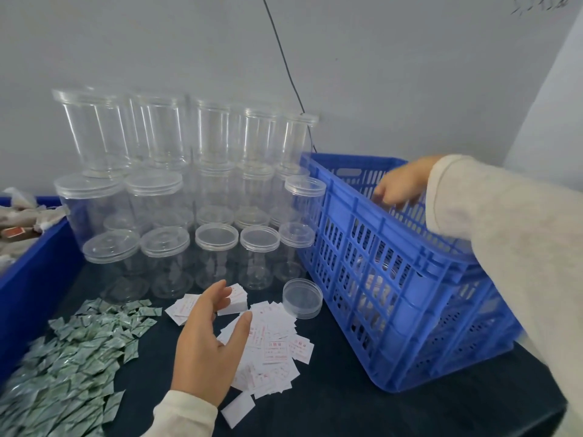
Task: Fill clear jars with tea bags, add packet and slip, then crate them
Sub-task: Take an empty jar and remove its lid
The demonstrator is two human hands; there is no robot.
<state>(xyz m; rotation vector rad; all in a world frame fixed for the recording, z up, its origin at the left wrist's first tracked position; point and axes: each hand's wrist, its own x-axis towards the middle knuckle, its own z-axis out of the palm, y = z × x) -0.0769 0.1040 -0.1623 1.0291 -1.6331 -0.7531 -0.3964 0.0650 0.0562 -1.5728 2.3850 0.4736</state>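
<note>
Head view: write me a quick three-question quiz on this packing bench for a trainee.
1. True or false: the right hand is at the blue crate.
2. What lies under the left hand?
A. green packets
B. white slips
C. tea bags
3. Fill in: the loose clear lid lies between the slips and the ____.

Key
1. True; its fingers curl over the rim.
2. B; the hand hovers open above them, while the green packets lie further left.
3. Crate.
</note>
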